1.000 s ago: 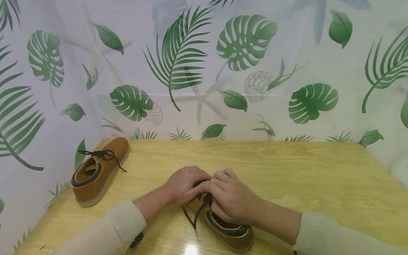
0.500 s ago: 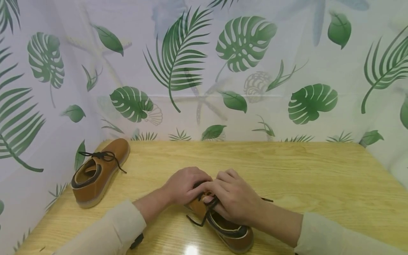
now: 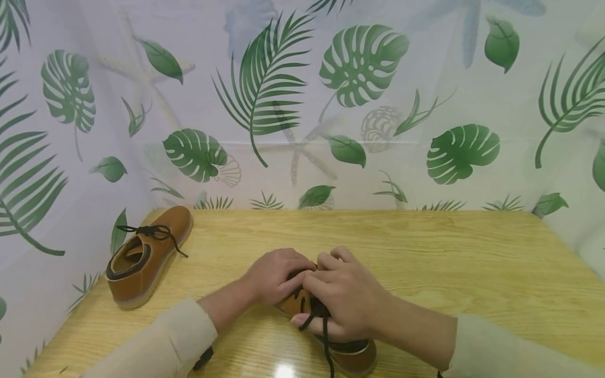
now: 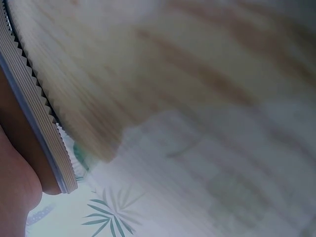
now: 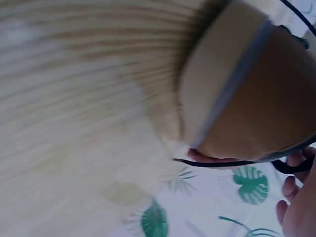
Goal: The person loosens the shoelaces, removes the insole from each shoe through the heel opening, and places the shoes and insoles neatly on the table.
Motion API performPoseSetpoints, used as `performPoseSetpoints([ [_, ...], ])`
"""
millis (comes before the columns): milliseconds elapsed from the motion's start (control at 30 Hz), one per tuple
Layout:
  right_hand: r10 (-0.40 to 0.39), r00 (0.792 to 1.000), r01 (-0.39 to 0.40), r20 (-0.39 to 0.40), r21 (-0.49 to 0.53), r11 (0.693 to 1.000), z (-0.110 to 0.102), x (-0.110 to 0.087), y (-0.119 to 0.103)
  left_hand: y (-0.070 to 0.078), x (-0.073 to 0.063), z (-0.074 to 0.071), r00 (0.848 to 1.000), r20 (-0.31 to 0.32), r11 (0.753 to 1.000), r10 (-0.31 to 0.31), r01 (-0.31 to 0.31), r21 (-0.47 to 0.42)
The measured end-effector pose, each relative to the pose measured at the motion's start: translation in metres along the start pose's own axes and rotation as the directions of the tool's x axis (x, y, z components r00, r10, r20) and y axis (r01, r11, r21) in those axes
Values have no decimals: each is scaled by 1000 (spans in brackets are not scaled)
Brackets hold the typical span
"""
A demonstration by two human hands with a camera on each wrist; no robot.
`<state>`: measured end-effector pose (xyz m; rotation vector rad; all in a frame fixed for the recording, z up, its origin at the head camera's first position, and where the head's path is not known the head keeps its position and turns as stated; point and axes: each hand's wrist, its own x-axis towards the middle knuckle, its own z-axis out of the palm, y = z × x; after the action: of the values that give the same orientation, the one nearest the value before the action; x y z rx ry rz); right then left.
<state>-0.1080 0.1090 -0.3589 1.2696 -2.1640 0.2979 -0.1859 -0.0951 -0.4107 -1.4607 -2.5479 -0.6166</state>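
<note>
Backdrop: a white cloth (image 3: 411,152) printed with green leaves (image 3: 463,153) stands behind and along both sides of the work area.

Bench: yellow wood-grain surface (image 3: 454,262), with a bright spot of glare (image 3: 284,370) near its front edge.

Sleeves: the person's pale left sleeve (image 3: 156,336) and right sleeve (image 3: 501,344) reach in from the lower corners.

Shoes: two, brown with dark collars. The far shoe (image 3: 153,262) is upright at the bench's left edge, toe towards the backdrop, its black bow (image 3: 150,229) tied. The near shoe (image 3: 356,361) is at the front centre of the bench, heel towards the person, toe angled away to the left, well apart from the far shoe. Its pale sole (image 4: 43,123) shows ribbing in the left wrist view.

Hands: the left hand (image 3: 278,277) grips the front of the near shoe, fingers bent over the upper; its fingertips are partly hidden. The right hand (image 3: 350,299) is above the collar, its fingers curled and holding the black lace (image 3: 325,333); the precise pinch is obscured. The fingertips of both hands meet over the lacing.

Lace: it crosses the right thumb (image 3: 307,321), with one length hanging down past the collar.

Small item: a dark object (image 3: 203,359) beside the left cuff, too little visible to identify.
</note>
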Motion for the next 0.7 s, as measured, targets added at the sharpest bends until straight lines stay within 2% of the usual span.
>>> performPoseSetpoints([
  [133,5,999,-4,36,-6,1000,-13,6,-9,0,0,1,1000,-8,1000,-7,7,4],
  [433,-3,1000,3,17,17,1000,-43,22,-27,0,-1,1,1000,-25,1000,-12,12,19],
  [700,-8,1000,8,-10,10,1000,-77,30,-21,-3,-1,0,1000,-8,1000,-7,7,22],
])
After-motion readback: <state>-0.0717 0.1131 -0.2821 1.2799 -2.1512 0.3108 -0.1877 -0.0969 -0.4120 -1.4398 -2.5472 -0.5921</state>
